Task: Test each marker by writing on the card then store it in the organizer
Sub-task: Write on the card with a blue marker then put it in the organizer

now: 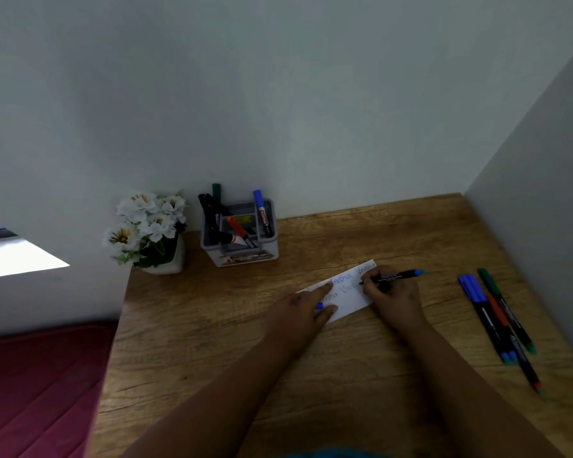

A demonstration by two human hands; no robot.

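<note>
While my left hand (306,304) lies flat on the card (348,292), my right hand (391,292) pinches a black marker (392,277), tip on the card.

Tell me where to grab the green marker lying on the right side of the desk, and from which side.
Probably best taken at mid-barrel from above, fingers across its width. The green marker lies flat on the desk, outermost in its group; its right side is free, while an orange marker lies close along its left. So approach from the right.
</note>
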